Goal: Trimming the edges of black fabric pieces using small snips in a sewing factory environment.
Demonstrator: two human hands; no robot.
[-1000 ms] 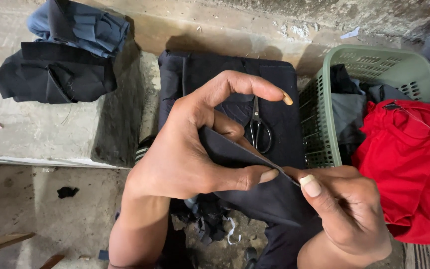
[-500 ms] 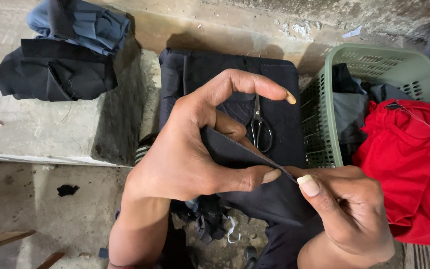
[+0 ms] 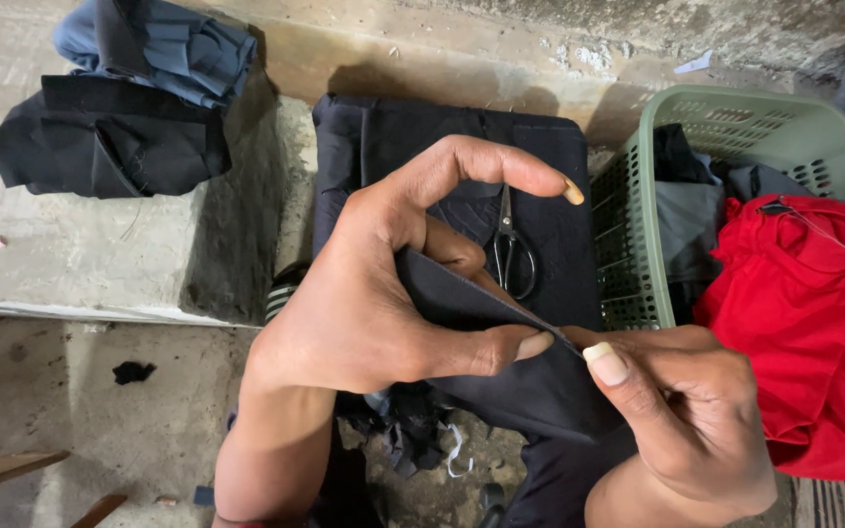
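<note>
Your left hand [image 3: 374, 303] pinches the dark cloth [image 3: 511, 376] between thumb and curled fingers, forefinger arched free above — your right hand [image 3: 687, 420] grips the same cloth at its right edge, thumb pressed on top. The cloth sits near, centre of the scene. Just beyond lie scissors [image 3: 511, 249] on a black folded pile [image 3: 383, 147]; a green basket [image 3: 628, 215] with a red garment [image 3: 804, 323] stands right.
</note>
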